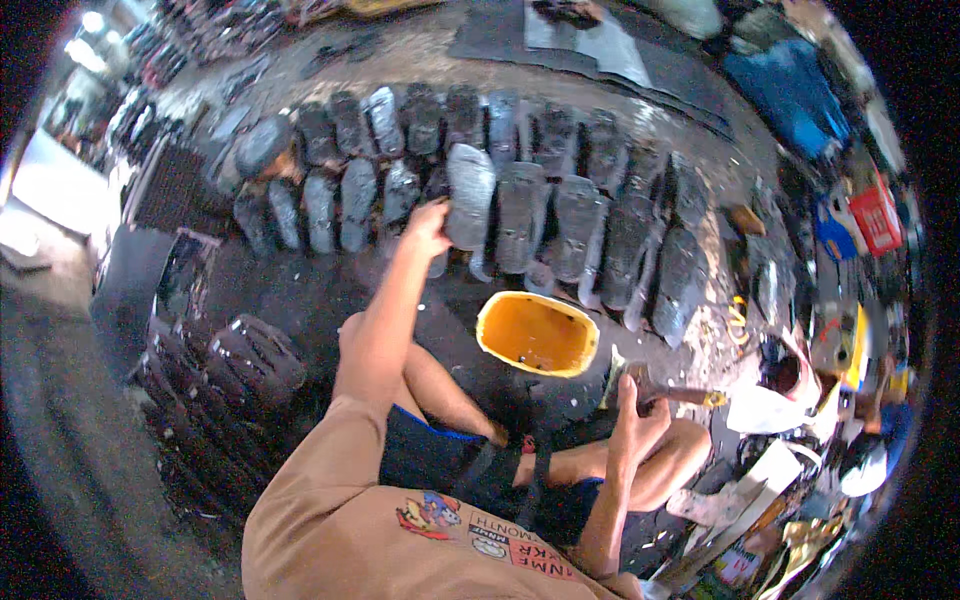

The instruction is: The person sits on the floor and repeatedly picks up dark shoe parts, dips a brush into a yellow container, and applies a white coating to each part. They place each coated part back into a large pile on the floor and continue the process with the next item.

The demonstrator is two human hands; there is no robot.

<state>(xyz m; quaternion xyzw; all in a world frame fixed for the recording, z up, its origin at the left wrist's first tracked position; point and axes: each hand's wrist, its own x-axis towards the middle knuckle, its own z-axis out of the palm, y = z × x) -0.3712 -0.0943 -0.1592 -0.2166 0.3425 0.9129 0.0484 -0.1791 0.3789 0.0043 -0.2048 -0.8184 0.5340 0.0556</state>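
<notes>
My left hand [430,226] reaches out to the rows of dark soles and pinches the edge of a grey shoe sole [471,197], which is raised above the others. Near my right knee, my right hand [638,418] is closed round a flat brush with a wooden handle [690,396]. The brush's pale bristle end points toward a yellow-rimmed tub [590,350]. Amber liquid [537,332] fills much of that tub, which stands on the floor between my hands. Several black soles [520,217] lie side by side in two rows beyond it.
Stacked dark soles [255,355] lie to my left. At the right are a red box [876,218], a white bag [770,408] and mixed clutter. A blue bundle [790,95] and dark sheets [490,35] lie at the back. My bare legs are folded close to the tub.
</notes>
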